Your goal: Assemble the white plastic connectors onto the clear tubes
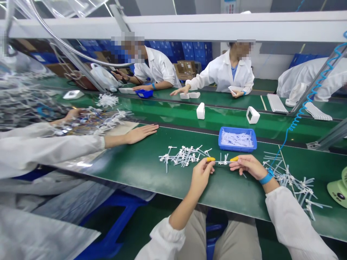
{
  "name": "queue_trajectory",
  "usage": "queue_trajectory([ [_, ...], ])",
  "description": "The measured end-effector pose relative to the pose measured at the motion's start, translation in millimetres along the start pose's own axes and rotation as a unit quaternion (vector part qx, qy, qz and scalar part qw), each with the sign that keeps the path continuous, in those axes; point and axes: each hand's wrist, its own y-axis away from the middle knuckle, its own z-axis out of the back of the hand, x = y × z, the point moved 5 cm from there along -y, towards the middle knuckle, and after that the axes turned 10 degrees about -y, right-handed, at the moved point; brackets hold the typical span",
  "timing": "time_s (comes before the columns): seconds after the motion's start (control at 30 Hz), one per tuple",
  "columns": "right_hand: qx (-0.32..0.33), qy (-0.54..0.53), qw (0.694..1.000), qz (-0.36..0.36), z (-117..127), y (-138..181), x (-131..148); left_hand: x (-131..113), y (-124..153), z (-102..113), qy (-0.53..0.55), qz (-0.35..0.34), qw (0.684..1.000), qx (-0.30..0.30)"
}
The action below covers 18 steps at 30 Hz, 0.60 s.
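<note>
My left hand (201,177) wears a yellow finger cot and pinches one end of a thin pale tube (222,163) with white fittings on it. At the tube's other end, the fingers of my right hand (248,167), also with a yellow cot, are closed on it. A blue band circles my right wrist. To the left of my hands lies a loose pile of similar white tube pieces (187,156). Another scattered pile (294,184) lies beside my right forearm. Just behind my hands stands a blue tray (237,148) holding many thin white strips.
A co-worker's hand (142,133) rests flat on the green bench (130,162) at left, near bundled wires (92,121). White device housings (200,111) stand on the belt behind. A coiled blue hose (306,97) hangs at right, above a green object (338,189). Co-workers sit opposite.
</note>
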Motion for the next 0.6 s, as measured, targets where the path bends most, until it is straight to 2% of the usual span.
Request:
queue_trajectory([
  [0.13, -0.006, 0.003, 1.0, 0.01, 2.3, -0.7, 0.3, 1.5, -0.3, -2.8, 0.027, -0.004, 1.0, 0.006],
  [0.6, -0.016, 0.041, 0.999, 0.017, 2.3, -4.5, -1.9, 4.3, -4.9, -3.9, 0.016, -0.008, 1.0, 0.003],
])
